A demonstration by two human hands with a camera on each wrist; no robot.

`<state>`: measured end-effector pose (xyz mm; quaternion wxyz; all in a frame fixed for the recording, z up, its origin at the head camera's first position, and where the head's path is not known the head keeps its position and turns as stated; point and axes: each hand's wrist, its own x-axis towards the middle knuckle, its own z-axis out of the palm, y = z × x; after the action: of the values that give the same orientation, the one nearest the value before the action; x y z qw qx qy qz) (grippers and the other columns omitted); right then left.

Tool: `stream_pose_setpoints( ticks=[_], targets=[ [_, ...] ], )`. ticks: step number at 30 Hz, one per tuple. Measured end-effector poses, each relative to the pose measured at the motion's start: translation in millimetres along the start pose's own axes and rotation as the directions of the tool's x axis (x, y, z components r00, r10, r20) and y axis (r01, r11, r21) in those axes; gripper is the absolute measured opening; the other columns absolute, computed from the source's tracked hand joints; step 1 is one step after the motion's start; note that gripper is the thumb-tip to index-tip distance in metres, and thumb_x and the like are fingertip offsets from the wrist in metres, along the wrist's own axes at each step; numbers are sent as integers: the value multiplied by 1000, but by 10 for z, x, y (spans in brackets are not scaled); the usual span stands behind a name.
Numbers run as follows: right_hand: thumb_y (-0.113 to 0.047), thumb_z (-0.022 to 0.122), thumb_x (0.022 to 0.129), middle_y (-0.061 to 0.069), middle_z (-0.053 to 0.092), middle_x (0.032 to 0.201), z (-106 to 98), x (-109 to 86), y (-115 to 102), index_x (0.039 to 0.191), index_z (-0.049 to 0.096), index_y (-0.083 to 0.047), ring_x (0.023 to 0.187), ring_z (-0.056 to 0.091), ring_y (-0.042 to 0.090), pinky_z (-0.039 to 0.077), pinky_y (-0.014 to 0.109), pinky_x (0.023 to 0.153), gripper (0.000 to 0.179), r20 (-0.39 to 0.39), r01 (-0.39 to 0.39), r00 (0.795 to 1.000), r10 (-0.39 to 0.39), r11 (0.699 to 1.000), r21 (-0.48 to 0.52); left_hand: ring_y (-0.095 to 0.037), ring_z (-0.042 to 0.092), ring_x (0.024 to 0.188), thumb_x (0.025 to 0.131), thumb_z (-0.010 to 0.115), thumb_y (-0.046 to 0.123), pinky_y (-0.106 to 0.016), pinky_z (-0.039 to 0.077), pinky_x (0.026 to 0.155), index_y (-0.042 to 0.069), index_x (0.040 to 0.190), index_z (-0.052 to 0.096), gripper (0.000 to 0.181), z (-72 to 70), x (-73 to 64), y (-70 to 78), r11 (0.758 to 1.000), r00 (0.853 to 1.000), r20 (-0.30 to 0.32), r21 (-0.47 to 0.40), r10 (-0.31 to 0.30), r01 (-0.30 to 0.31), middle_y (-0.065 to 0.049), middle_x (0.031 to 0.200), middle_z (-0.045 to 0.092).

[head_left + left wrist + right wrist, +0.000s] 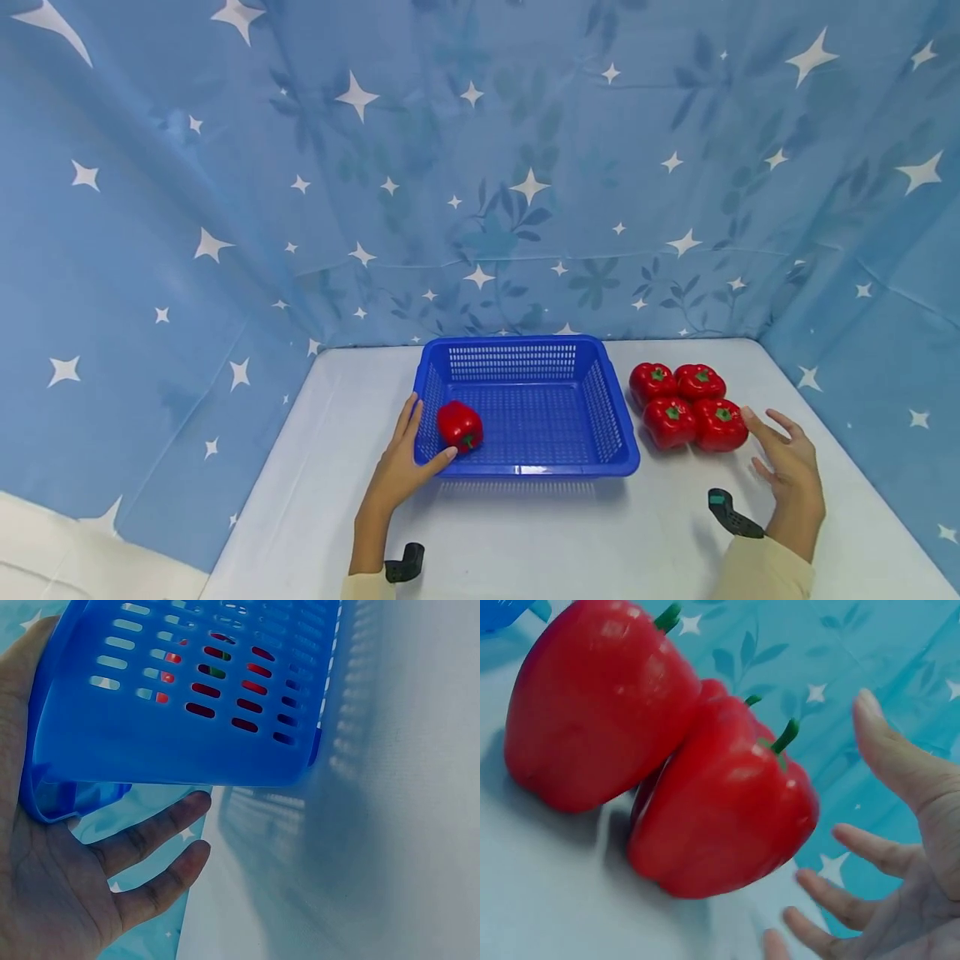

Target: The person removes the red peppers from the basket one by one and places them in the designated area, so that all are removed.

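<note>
A blue plastic basket with slotted walls stands on the table, a red bell pepper lying inside near its left wall. At the basket's front left corner is my left hand, touching the rim with thumb and fingers spread; in the left wrist view two fingers stretch out straight beside the slotted wall. Several red bell peppers with green stems stand close together right of the basket. Beside the nearest right pepper is my right hand, fingers spread and nothing between them in the right wrist view.
The white table meets a blue curtain with white stars along its back edge. More of the curtain hangs at both sides. A black wrist device sits on the left wrist and another on the right.
</note>
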<state>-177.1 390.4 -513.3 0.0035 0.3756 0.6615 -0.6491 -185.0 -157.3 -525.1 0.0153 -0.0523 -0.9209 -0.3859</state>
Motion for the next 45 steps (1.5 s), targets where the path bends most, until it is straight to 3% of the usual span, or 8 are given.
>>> stream_pose_setpoints(
  ticks=[5,12,16,20,24,30,39,45],
  targets=[
    [-67,71,70,-2,16,165,61,-120,-146,153,26,-40,152,20,21,23,45,120,98,-153,109,984,-88,985,135,-39,21,149,78,64,68,-69,37,103,24,158,14,105,-5,-13,0,1000,1000,4,3,-10,10,8,166,2],
    [-43,76,81,-8,47,148,373,-353,-508,138,52,-31,128,51,8,42,24,107,63,-232,365,922,-309,893,263,-40,23,148,77,64,69,-68,40,100,25,158,15,105,-4,-4,9,1000,1000,-5,-3,-3,3,6,166,4],
    [-35,73,87,-4,55,130,698,-491,-703,139,52,-20,105,56,0,51,7,79,57,-42,490,870,-491,855,168,-39,23,148,77,64,69,-68,40,101,25,158,14,105,-16,-4,10,1000,1000,-3,0,-10,10,6,166,5],
    [-35,64,94,8,51,134,1111,-581,-853,145,42,-8,102,58,-2,56,14,80,61,302,595,756,-580,802,52,-39,22,149,78,64,69,-68,39,101,26,158,13,105,-45,3,2,1000,1000,0,4,-16,16,8,166,3],
    [-36,59,97,24,40,147,1539,-588,-979,148,35,-4,114,59,13,55,39,93,65,582,599,647,-493,800,12,-39,22,149,78,63,71,-68,38,102,27,158,13,105,-51,27,8,1000,1000,-6,6,-6,6,8,166,3],
    [-29,62,96,26,36,147,2063,-535,-975,147,37,-4,131,46,45,53,52,94,61,778,534,551,-303,844,-50,-39,21,149,78,63,71,-69,36,103,26,158,12,106,-19,24,4,1000,1000,16,10,-1,0,8,166,1],
    [-33,69,90,21,47,144,2721,-547,-926,146,41,-9,133,46,45,50,59,95,66,866,471,497,-49,854,-221,-38,20,150,77,64,70,-69,36,104,26,158,13,105,-10,21,11,1000,1000,7,0,-2,2,8,166,3],
    [-30,75,86,15,56,134,3062,-570,-800,144,45,-12,128,52,40,54,58,89,67,866,418,490,95,846,-330,-41,22,148,78,64,69,-70,36,102,24,158,14,105,1,31,3,1000,1000,3,5,-2,2,4,167,4]
  ],
)
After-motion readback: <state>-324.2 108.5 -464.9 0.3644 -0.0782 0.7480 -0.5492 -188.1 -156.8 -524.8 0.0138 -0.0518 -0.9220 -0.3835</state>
